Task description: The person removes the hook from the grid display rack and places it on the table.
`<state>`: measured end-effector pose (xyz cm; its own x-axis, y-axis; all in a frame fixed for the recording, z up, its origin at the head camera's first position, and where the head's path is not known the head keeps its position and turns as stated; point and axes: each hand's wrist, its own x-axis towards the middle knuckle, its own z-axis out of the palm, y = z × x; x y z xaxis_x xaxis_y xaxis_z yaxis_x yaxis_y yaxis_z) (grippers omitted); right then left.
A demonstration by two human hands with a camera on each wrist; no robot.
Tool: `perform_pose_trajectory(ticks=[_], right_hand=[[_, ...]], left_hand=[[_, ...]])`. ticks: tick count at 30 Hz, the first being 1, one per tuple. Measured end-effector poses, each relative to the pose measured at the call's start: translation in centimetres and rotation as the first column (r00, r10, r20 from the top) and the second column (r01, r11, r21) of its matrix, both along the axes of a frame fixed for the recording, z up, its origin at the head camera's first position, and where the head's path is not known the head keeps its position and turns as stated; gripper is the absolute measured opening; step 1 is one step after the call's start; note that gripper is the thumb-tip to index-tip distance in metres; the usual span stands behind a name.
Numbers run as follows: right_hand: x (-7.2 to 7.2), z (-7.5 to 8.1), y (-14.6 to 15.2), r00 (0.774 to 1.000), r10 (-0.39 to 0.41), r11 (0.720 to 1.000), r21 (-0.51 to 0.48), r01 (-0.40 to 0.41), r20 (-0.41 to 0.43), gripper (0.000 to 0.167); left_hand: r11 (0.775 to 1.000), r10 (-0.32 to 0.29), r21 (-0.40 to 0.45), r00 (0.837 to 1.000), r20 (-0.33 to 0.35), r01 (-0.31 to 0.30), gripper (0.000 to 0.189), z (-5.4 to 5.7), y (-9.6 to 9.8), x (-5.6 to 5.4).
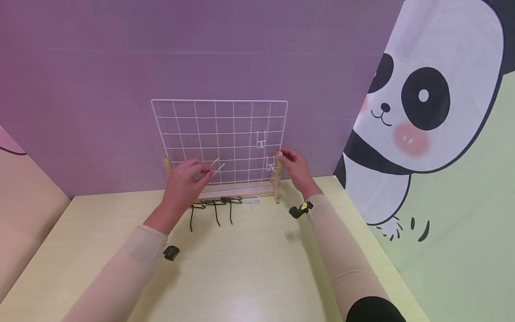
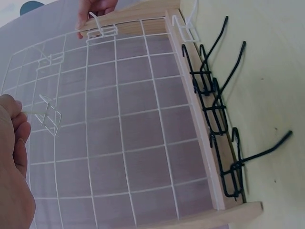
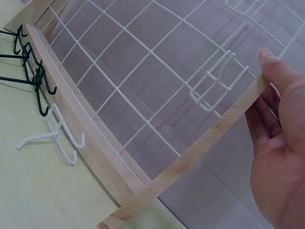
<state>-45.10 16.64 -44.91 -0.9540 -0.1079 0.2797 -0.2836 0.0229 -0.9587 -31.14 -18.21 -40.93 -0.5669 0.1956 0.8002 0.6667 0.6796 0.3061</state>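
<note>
A white wire grid panel [image 1: 225, 134] stands upright in a wooden stand [image 1: 277, 179]. My left hand [image 1: 187, 179] pinches a white wire hook [image 2: 47, 117] by its prong, holding it in front of the grid's left-centre part. With thumb and fingers, my right hand [image 3: 281, 138] grips the top of the stand's right post beside the grid's edge. Two white hooks hang on the grid's right side, an upper hook [image 1: 261, 142] and a lower hook [image 3: 217, 83]. Another white hook [image 3: 55, 136] lies against the base bar, right of three black hooks [image 2: 219, 119].
The pale wooden tabletop [image 1: 225, 277] spreads in front of the stand. Behind it rises a purple wall [image 1: 120, 80]. At the right, a wall carries a painted panda [image 1: 438, 134].
</note>
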Motion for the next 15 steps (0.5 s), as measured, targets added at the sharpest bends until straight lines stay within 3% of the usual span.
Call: perform_pose_trajectory(ticks=[7, 15], right_hand=[[0.1, 0.2, 0.0, 1.000, -0.003, 1.000, -0.005, 0.003, 0.013, 0.039], [0.2, 0.2, -0.1, 1.000, 0.001, 1.000, -0.021, -0.001, 0.005, 0.037]], left_hand=[[1.000, 0.008, -0.018, 1.000, 0.017, -0.008, 0.011, -0.9, -0.8, 0.4], [0.998, -0.016, -0.059, 1.000, -0.025, 0.014, 0.016, -2.1, -1.7, 0.9]])
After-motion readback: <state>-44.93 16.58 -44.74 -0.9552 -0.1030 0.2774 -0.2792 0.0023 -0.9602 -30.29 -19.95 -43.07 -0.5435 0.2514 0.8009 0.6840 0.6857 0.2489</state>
